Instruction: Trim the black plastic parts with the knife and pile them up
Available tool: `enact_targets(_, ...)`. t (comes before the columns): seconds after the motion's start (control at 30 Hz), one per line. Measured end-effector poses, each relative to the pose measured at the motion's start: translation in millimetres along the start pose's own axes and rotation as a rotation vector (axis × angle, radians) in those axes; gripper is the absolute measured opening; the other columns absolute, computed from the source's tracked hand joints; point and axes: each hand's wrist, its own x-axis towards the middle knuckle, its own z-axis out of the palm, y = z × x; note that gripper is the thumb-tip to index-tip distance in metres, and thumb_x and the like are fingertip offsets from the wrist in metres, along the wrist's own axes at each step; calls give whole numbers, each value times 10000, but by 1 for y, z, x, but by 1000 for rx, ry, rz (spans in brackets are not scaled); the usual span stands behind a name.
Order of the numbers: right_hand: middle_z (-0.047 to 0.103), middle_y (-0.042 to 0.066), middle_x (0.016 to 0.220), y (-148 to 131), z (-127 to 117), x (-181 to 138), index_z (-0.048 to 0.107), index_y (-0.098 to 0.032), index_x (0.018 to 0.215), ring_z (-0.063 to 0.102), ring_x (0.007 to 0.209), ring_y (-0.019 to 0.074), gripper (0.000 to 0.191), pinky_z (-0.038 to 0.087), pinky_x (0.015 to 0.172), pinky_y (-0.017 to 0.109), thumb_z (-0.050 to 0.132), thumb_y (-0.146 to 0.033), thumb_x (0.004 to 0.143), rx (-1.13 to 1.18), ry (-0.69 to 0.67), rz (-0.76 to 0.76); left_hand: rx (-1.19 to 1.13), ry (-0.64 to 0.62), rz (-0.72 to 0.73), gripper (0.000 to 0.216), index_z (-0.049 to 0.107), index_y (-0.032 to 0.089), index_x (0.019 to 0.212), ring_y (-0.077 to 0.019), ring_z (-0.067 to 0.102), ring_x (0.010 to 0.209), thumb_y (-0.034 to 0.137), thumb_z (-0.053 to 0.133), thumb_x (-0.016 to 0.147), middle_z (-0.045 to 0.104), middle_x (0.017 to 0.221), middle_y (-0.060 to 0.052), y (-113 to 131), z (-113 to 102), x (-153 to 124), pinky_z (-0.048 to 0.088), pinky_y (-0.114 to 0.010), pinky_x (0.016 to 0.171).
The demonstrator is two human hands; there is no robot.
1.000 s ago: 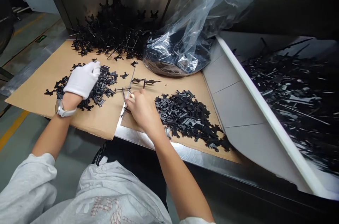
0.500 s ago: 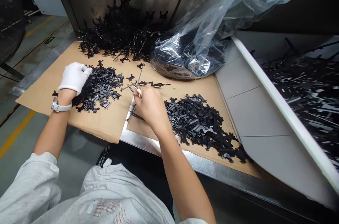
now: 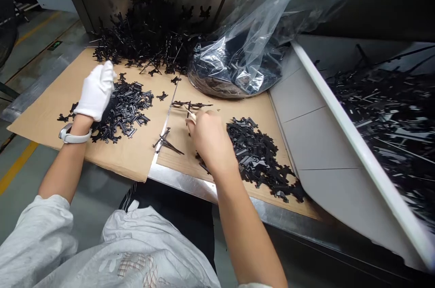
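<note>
My left hand [image 3: 95, 92], in a white glove with a watch at the wrist, hovers over the left heap of small black plastic parts [image 3: 127, 106]. Its fingers are pressed together and point toward the big tangled pile at the back [image 3: 149, 38]; what they hold is hidden. My bare right hand [image 3: 210, 140] pinches a thin black plastic stick [image 3: 188, 113] just below a black runner piece [image 3: 190, 105]. The hand sits at the left edge of the right heap of black parts [image 3: 263, 158]. A small bundle of black sticks [image 3: 166, 143] lies to its left.
Brown cardboard sheets [image 3: 50, 111] cover a metal table whose edge [image 3: 183, 183] runs in front of me. A clear plastic bag [image 3: 244, 56] of black parts stands at the back. A slanted white bin [image 3: 326, 111] holding long black runners [image 3: 390, 106] fills the right side.
My right hand has moved right, away from the bundle of sticks, which now lies alone on the cardboard. My left hand has lifted off the left heap and reached further back.
</note>
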Motion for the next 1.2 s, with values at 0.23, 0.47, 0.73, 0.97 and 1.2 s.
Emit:
enact_targets(0.23, 657, 229, 1166, -9, 11, 29, 659, -81, 1131, 657, 1021, 295, 363, 408, 687, 310, 332, -88, 974, -118, -5, 55, 10, -264, 157, 297, 546, 196, 814, -129, 499, 669, 416, 419, 968, 555, 713, 5, 23, 15, -21, 393, -309, 725)
enact_targets(0.47, 713, 118, 889, -13, -22, -17, 673, -162, 931, 645, 716, 199, 282, 196, 535, 311, 405, -78, 943, -117, 143, -131, -138, -370, 221, 313, 541, 189, 931, -139, 553, 744, 469, 407, 969, 602, 834, -16, 62, 25, -42, 422, -277, 717)
enact_targets(0.73, 741, 84, 828, -15, -27, -45, 687, -189, 896, 645, 660, 191, 233, 181, 535, 305, 467, -116, 929, -61, 202, -217, -245, -307, 69, 359, 511, 212, 755, -102, 442, 501, 517, 476, 939, 503, 606, 37, 75, 40, -64, 373, -266, 535)
enact_targets(0.97, 717, 94, 672, -12, -23, -42, 696, -168, 792, 601, 575, 190, 253, 232, 559, 301, 466, -124, 890, 111, 261, -192, -551, 74, -62, 511, 560, 235, 1155, -188, 630, 1058, 618, 272, 976, 643, 1129, -82, 63, 66, -126, 534, -337, 902)
enact_targets(1.2, 714, 88, 665, -35, -15, -54, 702, -156, 796, 559, 544, 163, 261, 226, 565, 293, 465, -52, 831, 182, 217, -227, -471, 427, -76, 534, 571, 206, 993, -166, 615, 720, 660, 293, 953, 623, 864, -72, 51, 92, -104, 518, -311, 635)
